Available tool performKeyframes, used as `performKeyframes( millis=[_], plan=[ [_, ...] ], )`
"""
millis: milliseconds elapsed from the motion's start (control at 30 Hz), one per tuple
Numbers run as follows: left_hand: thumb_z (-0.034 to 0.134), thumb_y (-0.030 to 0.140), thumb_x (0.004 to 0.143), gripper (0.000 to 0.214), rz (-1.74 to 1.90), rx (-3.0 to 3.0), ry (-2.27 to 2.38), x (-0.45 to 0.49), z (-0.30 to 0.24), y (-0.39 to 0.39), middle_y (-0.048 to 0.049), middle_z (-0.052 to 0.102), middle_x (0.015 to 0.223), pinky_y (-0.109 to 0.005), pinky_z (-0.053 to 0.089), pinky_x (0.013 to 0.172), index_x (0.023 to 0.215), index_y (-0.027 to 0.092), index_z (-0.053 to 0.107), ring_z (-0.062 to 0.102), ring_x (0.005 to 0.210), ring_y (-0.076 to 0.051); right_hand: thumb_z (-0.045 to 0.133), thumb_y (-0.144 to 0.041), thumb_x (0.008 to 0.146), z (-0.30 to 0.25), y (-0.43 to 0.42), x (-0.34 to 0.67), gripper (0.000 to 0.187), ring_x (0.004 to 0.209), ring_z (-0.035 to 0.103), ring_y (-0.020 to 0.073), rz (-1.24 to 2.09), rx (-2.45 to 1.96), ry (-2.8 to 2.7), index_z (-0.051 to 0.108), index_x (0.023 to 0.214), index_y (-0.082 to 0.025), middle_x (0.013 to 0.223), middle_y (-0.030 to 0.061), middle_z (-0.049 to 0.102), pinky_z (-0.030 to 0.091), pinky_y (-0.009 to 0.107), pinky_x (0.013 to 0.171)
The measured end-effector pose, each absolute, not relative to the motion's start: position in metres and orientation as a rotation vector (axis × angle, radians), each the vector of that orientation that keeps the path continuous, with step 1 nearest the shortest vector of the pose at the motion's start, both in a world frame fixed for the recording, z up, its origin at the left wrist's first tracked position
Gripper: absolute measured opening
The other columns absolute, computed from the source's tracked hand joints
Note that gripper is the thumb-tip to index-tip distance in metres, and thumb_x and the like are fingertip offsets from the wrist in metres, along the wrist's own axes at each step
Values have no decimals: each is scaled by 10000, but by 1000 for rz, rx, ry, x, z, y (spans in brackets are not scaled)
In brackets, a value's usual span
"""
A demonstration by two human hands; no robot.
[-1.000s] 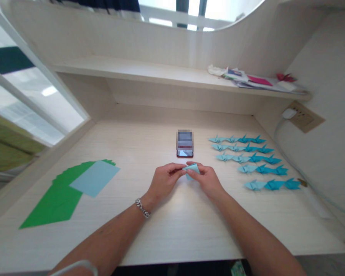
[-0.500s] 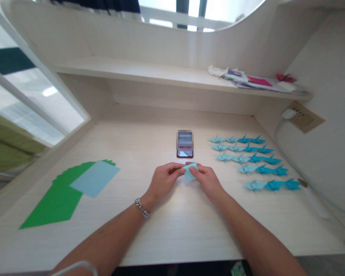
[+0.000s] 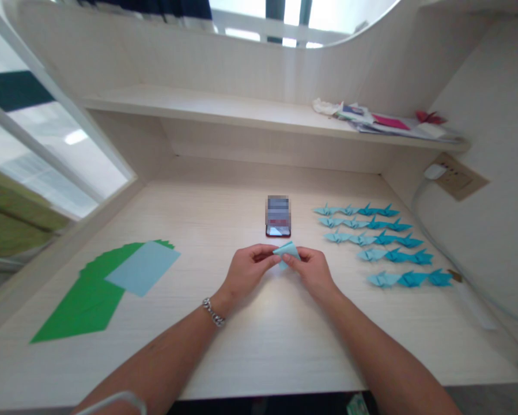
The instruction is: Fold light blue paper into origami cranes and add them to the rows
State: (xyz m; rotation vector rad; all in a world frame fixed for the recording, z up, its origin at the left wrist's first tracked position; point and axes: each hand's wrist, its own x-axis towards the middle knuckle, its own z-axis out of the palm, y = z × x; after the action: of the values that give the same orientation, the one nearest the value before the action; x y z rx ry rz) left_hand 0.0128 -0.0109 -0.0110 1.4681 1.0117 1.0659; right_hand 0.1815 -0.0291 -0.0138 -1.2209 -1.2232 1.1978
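Between my two hands is a small folded piece of light blue paper (image 3: 290,250), just in front of the phone (image 3: 278,230). My left hand (image 3: 252,266) pinches its left edge with thumb and fingers. On the other side, my right hand (image 3: 314,268) grips the paper, its thumb lying across the front. The fingertips behind the paper are partly hidden. To the right stand rows of folded paper cranes (image 3: 384,237) in pale and brighter blue. A fan of green paper sheets (image 3: 79,305) lies to the left, with a light blue sheet (image 3: 143,270) on top.
A shelf (image 3: 207,109) runs along the back, holding papers (image 3: 371,120) and a red folded paper piece (image 3: 430,117) at its right. A white cable (image 3: 435,236) hangs from the wall socket (image 3: 460,176) down the desk's right side. A window is at the left.
The folded paper has turned and tilted between my fingers, and its outline now looks more pointed. My right thumb has shifted left and down on it. Both arms stay almost in place.
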Motion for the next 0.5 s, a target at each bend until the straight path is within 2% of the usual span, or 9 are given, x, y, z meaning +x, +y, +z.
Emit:
performKeyframes(
  millis=[267, 500],
  plan=[
    [669, 330, 750, 218, 1031, 1510, 1077, 12, -5, -12, -44, 719, 755, -275, 525, 686, 890, 174, 730, 653, 720, -178, 717, -386, 671, -14, -30, 181, 258, 765, 639, 213, 1194, -1198, -1263, 745, 836, -191, 813, 41, 728, 475, 346, 749],
    [628, 368, 782, 269, 1020, 1453, 1030, 11, -14, -7, -74, 715, 799, -289, 525, 679, 896, 143, 720, 641, 705, -171, 732, -416, 642, -13, -30, 180, 309, 762, 641, 215, 1220, -1193, -1231, 742, 842, -180, 842, 54, 728, 485, 353, 745]
  ],
)
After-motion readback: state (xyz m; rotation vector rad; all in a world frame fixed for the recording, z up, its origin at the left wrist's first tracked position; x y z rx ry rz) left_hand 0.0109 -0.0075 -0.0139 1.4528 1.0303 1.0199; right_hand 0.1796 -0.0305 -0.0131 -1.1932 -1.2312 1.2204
